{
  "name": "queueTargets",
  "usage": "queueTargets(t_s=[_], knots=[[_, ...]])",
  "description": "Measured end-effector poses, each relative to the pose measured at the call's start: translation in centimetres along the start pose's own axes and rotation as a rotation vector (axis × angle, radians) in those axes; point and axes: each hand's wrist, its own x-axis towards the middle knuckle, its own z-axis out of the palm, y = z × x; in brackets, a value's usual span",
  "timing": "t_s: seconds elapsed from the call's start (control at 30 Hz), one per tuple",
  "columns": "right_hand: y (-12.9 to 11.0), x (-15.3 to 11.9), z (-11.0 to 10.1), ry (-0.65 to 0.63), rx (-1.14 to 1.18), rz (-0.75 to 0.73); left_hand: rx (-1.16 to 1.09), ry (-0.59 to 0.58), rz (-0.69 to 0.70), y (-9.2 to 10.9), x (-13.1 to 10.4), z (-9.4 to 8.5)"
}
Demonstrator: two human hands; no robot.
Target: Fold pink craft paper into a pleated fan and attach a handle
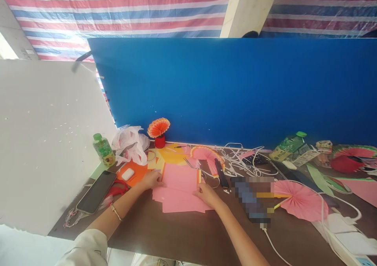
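Note:
Several sheets of pink paper (180,183) lie overlapped on the table, the top one showing orange and yellow strips at its left and right sides. My left hand (153,179) pinches the left edge of the top sheet. At the opposite edge, my right hand (206,195) has its thumb and fingers closed on the same paper. Just behind are yellow paper (171,156), a pair of scissors (190,163) and a pink pleated paper fan (206,156) with an orange-yellow border.
A phone (96,191), orange paper (134,171) under a white case (127,174) and a green-capped bottle (104,150) are on the left. White cables (235,164) and another pink fan (304,201) occupy the right. A blue partition (220,89) stands behind.

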Motion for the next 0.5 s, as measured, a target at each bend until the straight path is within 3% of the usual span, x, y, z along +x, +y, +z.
queueTargets(t_s=[0.1, 0.17, 0.27, 0.4, 0.5], knots=[[-1.5, -0.9, 0.0, 0.125, -0.099, -0.071, 0.016, -0.007, 0.012, -0.1, 0.2, 0.1], [-2.7, -1.5, 0.9, 0.251, -0.241, -0.274, 0.026, -0.015, 0.021, -0.2, 0.5, 0.1], [-4.1, -2.0, 3.2, 0.319, -0.321, -0.572, 0.045, -0.022, 0.034, -0.2, 0.8, -0.1], [-4.7, -2.0, 6.3, 0.305, -0.296, -0.55, 0.095, 0.014, 0.04, 0.3, 0.3, -0.5], [-4.5, -2.1, 7.2, 0.24, -0.266, -0.495, 0.158, 0.114, 0.039, 1.5, -1.1, 0.1]])
